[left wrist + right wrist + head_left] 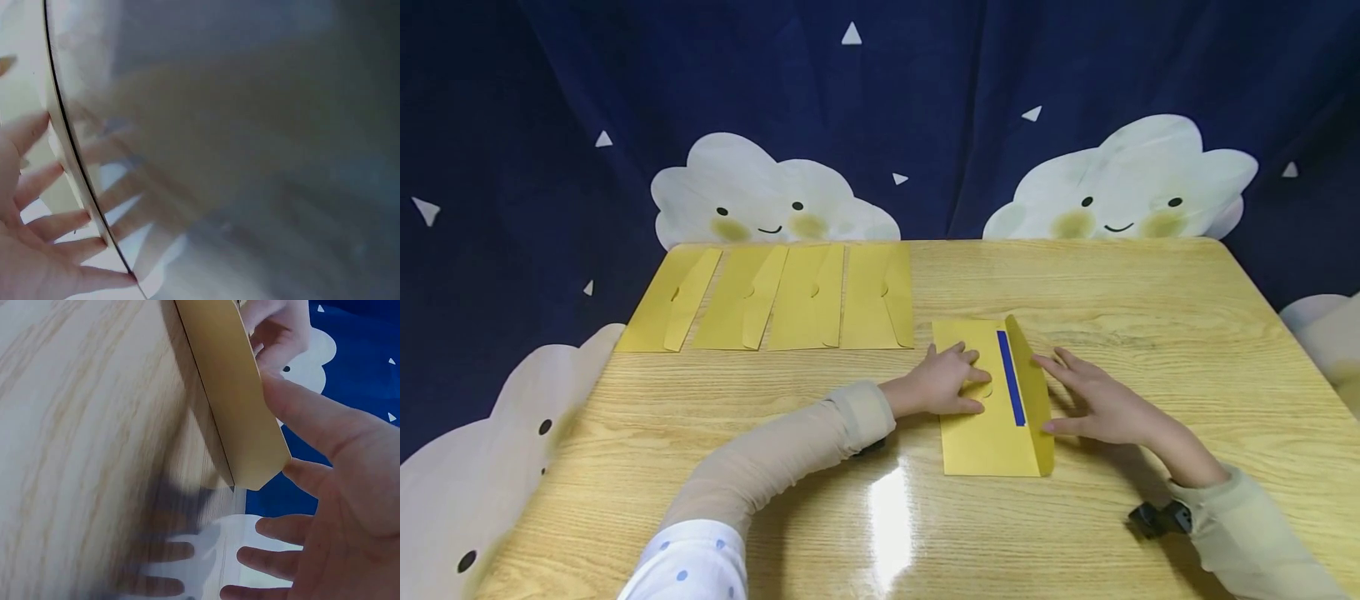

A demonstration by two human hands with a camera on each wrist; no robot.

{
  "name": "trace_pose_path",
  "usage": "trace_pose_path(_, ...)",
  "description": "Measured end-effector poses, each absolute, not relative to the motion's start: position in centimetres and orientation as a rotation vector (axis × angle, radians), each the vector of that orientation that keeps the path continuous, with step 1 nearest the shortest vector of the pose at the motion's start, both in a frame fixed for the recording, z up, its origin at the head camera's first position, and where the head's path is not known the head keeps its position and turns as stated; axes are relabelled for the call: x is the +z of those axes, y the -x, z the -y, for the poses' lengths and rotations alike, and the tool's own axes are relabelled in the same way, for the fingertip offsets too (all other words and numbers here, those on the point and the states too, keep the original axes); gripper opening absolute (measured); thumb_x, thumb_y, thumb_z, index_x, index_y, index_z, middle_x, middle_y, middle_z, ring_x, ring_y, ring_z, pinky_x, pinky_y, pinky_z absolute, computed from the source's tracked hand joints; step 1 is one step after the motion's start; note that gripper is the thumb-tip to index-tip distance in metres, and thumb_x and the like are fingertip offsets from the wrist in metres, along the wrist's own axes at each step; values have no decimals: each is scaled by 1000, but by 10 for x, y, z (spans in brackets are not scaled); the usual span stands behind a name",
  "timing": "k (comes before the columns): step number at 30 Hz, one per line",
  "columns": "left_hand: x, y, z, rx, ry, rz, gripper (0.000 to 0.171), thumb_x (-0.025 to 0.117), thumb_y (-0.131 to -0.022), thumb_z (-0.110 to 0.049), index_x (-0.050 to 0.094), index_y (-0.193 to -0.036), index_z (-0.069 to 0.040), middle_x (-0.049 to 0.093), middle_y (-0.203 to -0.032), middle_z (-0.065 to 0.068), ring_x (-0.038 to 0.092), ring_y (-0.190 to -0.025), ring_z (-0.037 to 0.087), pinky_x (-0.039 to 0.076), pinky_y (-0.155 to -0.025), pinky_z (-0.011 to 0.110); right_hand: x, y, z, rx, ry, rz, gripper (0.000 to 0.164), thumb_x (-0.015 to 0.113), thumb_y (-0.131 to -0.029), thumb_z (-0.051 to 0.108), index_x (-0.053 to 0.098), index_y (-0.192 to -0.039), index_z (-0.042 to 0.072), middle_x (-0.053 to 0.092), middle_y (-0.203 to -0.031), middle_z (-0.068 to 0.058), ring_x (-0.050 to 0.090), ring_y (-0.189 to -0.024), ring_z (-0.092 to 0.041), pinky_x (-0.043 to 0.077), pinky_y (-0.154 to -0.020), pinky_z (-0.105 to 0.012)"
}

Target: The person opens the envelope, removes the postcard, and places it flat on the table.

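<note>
A yellow envelope (970, 450) lies in front of me, its long flap (1033, 392) standing raised along the right side. Beside the fold runs a narrow dark blue strip (1011, 379). With fingers spread, my left hand (943, 382) rests on the envelope's body, left of the strip. My right hand (1105, 404) is at the flap's outer side, thumb and index fingertip at its edge. In the right wrist view, that hand's other fingers (269, 562) stretch out away from the flap (237, 406). The left wrist view is mostly blurred and dim.
Several yellow envelopes (876, 292) with flaps folded down lie in a row at the table's back left. The wooden table (1150, 317) ends at a dark blue curtain (940, 100) with clouds. A black wrist device (1157, 518) sits by the right sleeve.
</note>
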State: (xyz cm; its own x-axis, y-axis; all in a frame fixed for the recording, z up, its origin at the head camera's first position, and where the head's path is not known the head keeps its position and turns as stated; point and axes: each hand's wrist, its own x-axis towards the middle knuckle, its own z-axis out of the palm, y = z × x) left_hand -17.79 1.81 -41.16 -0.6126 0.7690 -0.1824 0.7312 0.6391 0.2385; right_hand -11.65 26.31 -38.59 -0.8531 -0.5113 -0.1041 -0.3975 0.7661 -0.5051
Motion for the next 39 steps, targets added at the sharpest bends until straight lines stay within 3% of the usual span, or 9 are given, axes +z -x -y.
trace_pose_path(6, -409, 178, -13, 2, -1286, -2516, 65, 51, -85, -57, 37, -140, -26, 23, -148, 12, 16, -135, 35, 24, -98, 60, -388, 116, -268, -663, 743, -2771, 85, 72, -75, 42, 32, -141, 6, 20, -139, -37, 22, -122, -56, 27, -87, -68)
trace_pose_path(18, -404, 176, -8, -95, -1289, -2455, 68, 43, -87, -59, 26, -145, -28, 12, -151, 10, 7, -137, 32, 20, -102, 57, -401, 127, -276, -528, 884, -2769, 95, 72, -71, 46, 31, -138, -6, 18, -143, -31, 13, -128, -52, 22, -92, -65)
trace_pose_path(21, -405, 176, -8, -97, -1297, -2455, 68, 43, -87, -59, 26, -145, -28, 12, -151, 10, 8, -137, 32, 20, -102, 57, -403, 133, -277, -513, 952, -2731, 94, 71, -72, 47, 31, -137, -8, 20, -144, -28, 12, -129, -51, 21, -91, -68)
trace_pose_path(28, -404, 178, -9, -96, -1315, -2450, 67, 43, -87, -58, 27, -144, -27, 14, -150, 11, 10, -136, 33, 23, -100, 57, -403, 138, -275, -426, 875, -2665, 97, 67, -70, 56, 31, -140, 0, 23, -144, -23, 13, -128, -51, 19, -87, -72)
trace_pose_path(39, -401, 181, -21, 34, -1241, -2537, 62, 51, -87, -51, 39, -139, -20, 33, -143, 12, 25, -132, 35, 26, -94, 64, -401, 138, -274, -425, 834, -2644, 98, 66, -69, 59, 32, -140, 1, 22, -146, -21, 12, -129, -50, 18, -88, -71)
